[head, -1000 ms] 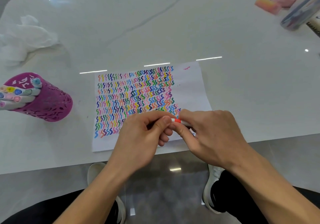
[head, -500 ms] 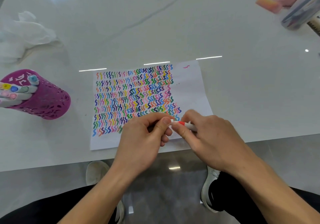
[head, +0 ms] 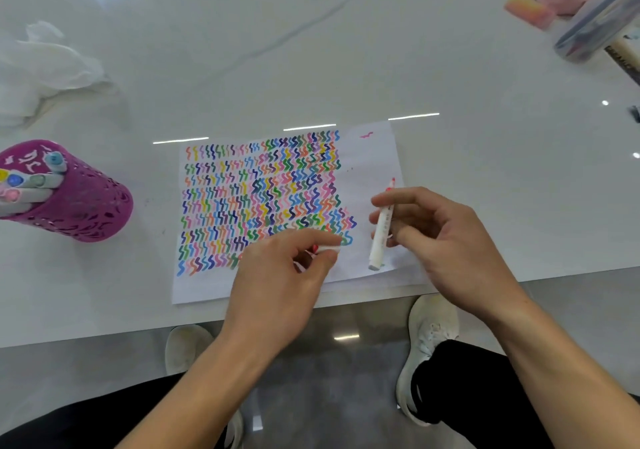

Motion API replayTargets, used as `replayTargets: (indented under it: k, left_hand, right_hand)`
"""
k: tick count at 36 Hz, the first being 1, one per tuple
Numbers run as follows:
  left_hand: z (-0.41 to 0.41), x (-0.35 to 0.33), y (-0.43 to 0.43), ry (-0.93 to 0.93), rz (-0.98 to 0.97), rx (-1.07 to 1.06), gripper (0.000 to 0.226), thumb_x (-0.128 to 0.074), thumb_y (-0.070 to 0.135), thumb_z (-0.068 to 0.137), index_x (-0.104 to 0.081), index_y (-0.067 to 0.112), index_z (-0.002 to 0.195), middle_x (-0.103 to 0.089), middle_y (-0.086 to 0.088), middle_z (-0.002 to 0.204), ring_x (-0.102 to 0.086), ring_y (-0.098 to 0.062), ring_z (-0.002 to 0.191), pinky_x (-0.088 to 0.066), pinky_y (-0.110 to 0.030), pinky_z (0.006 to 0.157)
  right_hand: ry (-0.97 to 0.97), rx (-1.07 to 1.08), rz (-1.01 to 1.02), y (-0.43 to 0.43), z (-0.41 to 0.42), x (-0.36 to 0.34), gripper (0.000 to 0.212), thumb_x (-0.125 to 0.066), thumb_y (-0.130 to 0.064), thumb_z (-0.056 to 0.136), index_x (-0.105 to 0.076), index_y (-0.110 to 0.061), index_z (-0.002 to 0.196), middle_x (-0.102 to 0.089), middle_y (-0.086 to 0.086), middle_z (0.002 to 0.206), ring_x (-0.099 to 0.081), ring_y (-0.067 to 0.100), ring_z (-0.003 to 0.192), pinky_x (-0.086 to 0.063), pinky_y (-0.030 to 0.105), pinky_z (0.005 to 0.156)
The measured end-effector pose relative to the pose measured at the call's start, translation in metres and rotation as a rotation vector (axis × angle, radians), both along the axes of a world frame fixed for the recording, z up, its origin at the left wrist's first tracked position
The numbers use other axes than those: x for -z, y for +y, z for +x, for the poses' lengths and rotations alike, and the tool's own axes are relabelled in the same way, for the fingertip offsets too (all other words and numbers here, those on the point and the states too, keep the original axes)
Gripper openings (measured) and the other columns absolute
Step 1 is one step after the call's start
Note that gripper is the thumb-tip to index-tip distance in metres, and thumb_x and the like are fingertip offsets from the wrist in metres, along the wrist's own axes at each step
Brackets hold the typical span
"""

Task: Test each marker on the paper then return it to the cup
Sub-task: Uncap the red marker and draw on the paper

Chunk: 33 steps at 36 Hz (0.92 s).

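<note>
Bright overhead light, glare on table (head: 485, 188), fisheye edges, sl. blur

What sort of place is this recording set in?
Probably a home or office table, hard to tell which: a glossy white tabletop, a purple cup of markers, and paper covered in colored squiggles.

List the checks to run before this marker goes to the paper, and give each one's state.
1. Cap off: ok, the left hand pinches the cap, apart from the marker.
2. Grip: ok, the right hand holds the marker by its barrel.
3. Tip aimed at the paper: not ok, the red tip points away from the person, not down.
4. Blank space: ok, a bare strip lies right of the squiggles.
5. Room in the cup: cannot tell.
</note>
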<state>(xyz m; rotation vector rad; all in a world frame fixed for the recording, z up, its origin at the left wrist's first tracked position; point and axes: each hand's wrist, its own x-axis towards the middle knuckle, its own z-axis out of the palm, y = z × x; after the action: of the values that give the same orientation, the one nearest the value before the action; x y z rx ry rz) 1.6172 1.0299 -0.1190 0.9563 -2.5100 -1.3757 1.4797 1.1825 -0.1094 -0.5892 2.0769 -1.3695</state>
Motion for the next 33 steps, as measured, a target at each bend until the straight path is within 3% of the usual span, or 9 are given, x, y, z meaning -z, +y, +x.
replayTargets:
  k: [6, 9, 12, 14, 17, 20, 23, 28, 33]
  left_hand:
    - [0.0, 0.003, 0.006, -0.038, -0.166, 0.11, 0.013, -0.072, 0.038, 0.09, -0.078, 0.04, 0.101, -0.063, 0.021, 0.079, -0.059, 0.001, 0.076, -0.039, -0.009, 0.069]
    - [0.001, 0.004, 0.008, -0.044, -0.185, 0.134, 0.013, -0.071, 0.036, 0.091, -0.078, 0.039, 0.102, -0.062, 0.02, 0.08, -0.058, 0.002, 0.08, -0.038, -0.006, 0.071]
    - [0.001, 0.006, 0.009, -0.057, -0.182, 0.138, 0.013, -0.07, 0.034, 0.092, -0.077, 0.037, 0.102, -0.061, 0.019, 0.082, -0.057, 0.003, 0.083, -0.036, -0.004, 0.071]
    - [0.001, 0.007, 0.009, -0.073, -0.171, 0.14, 0.013, -0.069, 0.034, 0.093, -0.077, 0.037, 0.104, -0.06, 0.019, 0.084, -0.057, 0.003, 0.082, -0.037, -0.003, 0.07]
    - [0.0, 0.007, 0.01, -0.094, -0.169, 0.153, 0.015, -0.066, 0.036, 0.095, -0.075, 0.037, 0.107, -0.057, 0.021, 0.086, -0.056, 0.006, 0.081, -0.036, -0.001, 0.07]
    - [-0.001, 0.007, 0.011, -0.105, -0.186, 0.161, 0.015, -0.064, 0.038, 0.096, -0.074, 0.037, 0.108, -0.053, 0.023, 0.087, -0.054, 0.008, 0.08, -0.034, 0.002, 0.07]
    - [0.0, 0.008, 0.012, -0.101, -0.204, 0.168, 0.015, -0.064, 0.036, 0.097, -0.074, 0.037, 0.109, -0.052, 0.023, 0.087, -0.052, 0.009, 0.077, -0.035, 0.001, 0.07]
    - [0.0, 0.01, 0.014, -0.095, -0.24, 0.16, 0.017, -0.062, 0.035, 0.098, -0.074, 0.036, 0.11, -0.052, 0.022, 0.088, -0.05, 0.001, 0.076, -0.034, 0.0, 0.073]
    - [0.0, 0.011, 0.015, -0.081, -0.266, 0.159, 0.02, -0.062, 0.033, 0.098, -0.074, 0.035, 0.114, -0.052, 0.021, 0.089, -0.049, 0.0, 0.078, -0.033, 0.0, 0.073]
  right_hand:
    - [0.041, -0.068, 0.026, 0.001, 0.001, 0.008, 0.03, -0.077, -0.003, 0.088, -0.074, -0.031, 0.099, -0.075, 0.001, 0.088, -0.073, 0.025, 0.086, -0.06, 0.043, 0.087]
    - [0.085, -0.065, 0.025, 0.0, 0.004, 0.011, 0.017, -0.08, -0.02, 0.09, -0.072, -0.033, 0.096, -0.072, -0.002, 0.083, -0.067, 0.023, 0.079, -0.054, 0.033, 0.074]
    - [0.177, -0.085, 0.04, 0.002, 0.007, 0.009, 0.007, -0.071, -0.026, 0.098, -0.071, -0.032, 0.093, -0.071, -0.009, 0.086, -0.063, 0.011, 0.075, -0.045, 0.017, 0.065]
    - [0.175, -0.098, 0.032, 0.004, 0.008, 0.008, 0.008, -0.069, -0.028, 0.1, -0.07, -0.032, 0.093, -0.072, -0.009, 0.09, -0.065, 0.013, 0.079, -0.05, 0.024, 0.069]
    - [0.118, -0.08, 0.002, 0.004, 0.009, 0.009, 0.01, -0.067, -0.027, 0.101, -0.07, -0.031, 0.092, -0.072, -0.007, 0.085, -0.067, 0.017, 0.077, -0.057, 0.046, 0.072]
    - [0.062, -0.054, -0.03, 0.001, 0.009, 0.007, 0.009, -0.065, -0.023, 0.101, -0.071, -0.03, 0.101, -0.072, -0.003, 0.075, -0.072, 0.017, 0.073, -0.058, 0.043, 0.073]
    - [0.018, -0.03, -0.049, 0.0, 0.01, 0.008, 0.013, -0.067, -0.016, 0.099, -0.07, -0.025, 0.108, -0.079, -0.001, 0.083, -0.078, 0.017, 0.081, -0.062, 0.044, 0.082]
    - [0.026, 0.034, -0.045, -0.004, 0.013, 0.016, 0.008, -0.071, -0.012, 0.096, -0.074, -0.018, 0.097, -0.08, 0.0, 0.085, -0.079, 0.016, 0.08, -0.064, 0.05, 0.08]
    - [0.046, 0.094, -0.02, -0.007, 0.016, 0.025, 0.006, -0.073, -0.022, 0.093, -0.071, -0.023, 0.087, -0.078, 0.0, 0.08, -0.078, 0.02, 0.073, -0.063, 0.055, 0.074]
